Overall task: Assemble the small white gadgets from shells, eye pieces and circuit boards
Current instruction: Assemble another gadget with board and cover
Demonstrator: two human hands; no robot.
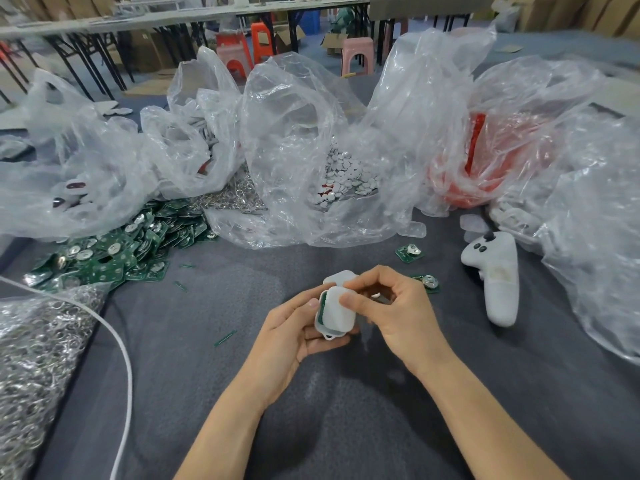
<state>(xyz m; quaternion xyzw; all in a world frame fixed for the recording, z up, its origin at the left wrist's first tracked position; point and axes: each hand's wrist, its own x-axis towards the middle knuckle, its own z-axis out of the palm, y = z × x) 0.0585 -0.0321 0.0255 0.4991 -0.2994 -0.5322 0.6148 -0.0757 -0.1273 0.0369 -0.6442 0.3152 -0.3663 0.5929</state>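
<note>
My left hand (289, 332) holds a small white gadget shell (337, 315) from below, a green circuit board edge showing along its left side. My right hand (391, 306) pinches the upper shell half from the right, thumb pressed on its top. A second white shell piece (337, 277) peeks out behind the fingers. A pile of green circuit boards (114, 251) lies at the left. Two loose boards (409, 252) (428, 282) lie to the right of my hands. Small round white pieces (343, 181) fill a clear bag in the middle.
A white controller (497, 278) lies at the right. Crumpled clear bags (294, 133) ring the grey cloth, one with red parts (474, 174). Metal rings (38, 341) fill a bag at the left, crossed by a white cable (121, 358). Green slivers (225, 338) dot the cloth.
</note>
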